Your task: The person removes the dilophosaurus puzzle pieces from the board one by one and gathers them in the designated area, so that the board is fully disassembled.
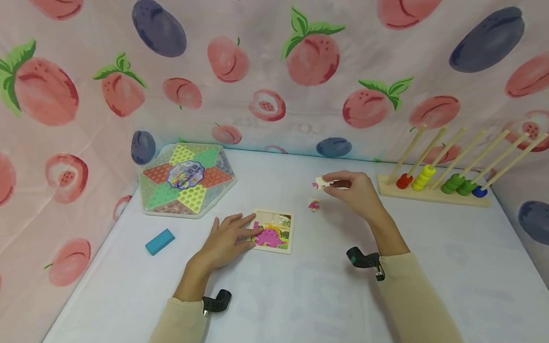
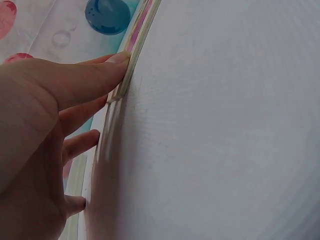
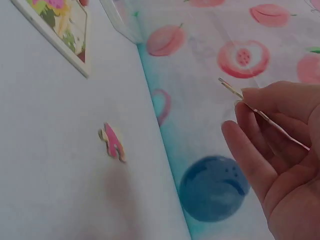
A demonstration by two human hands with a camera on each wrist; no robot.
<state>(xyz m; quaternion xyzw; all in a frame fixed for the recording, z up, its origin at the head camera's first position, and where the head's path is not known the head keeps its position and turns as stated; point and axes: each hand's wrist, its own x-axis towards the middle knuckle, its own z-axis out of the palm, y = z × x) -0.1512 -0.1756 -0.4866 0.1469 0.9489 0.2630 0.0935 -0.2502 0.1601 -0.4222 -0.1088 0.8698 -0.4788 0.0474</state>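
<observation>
In the head view a square wooden jigsaw puzzle (image 1: 285, 245) lies on the table, with a pink dinosaur on it and an unfilled patch at its upper left. My left hand (image 1: 225, 242) rests at its left side, fingers mostly straight, index finger on the picture and thumb at the near edge. Thumb and fingers of my right hand (image 1: 355, 193) pinch a puzzle piece (image 1: 322, 183) above the table; in the right wrist view this piece (image 3: 230, 89) shows edge-on. A second puzzle piece (image 1: 314, 205), pink and pale, lies loose just below it.
A hexagonal Chinese checkers box (image 1: 186, 179) sits at the back left, with a blue block (image 1: 159, 242) in front of it. Toward the back right stands a wooden peg rack (image 1: 433, 194) with coloured beads. A fruit-print cloth (image 1: 271, 66) hangs behind the table.
</observation>
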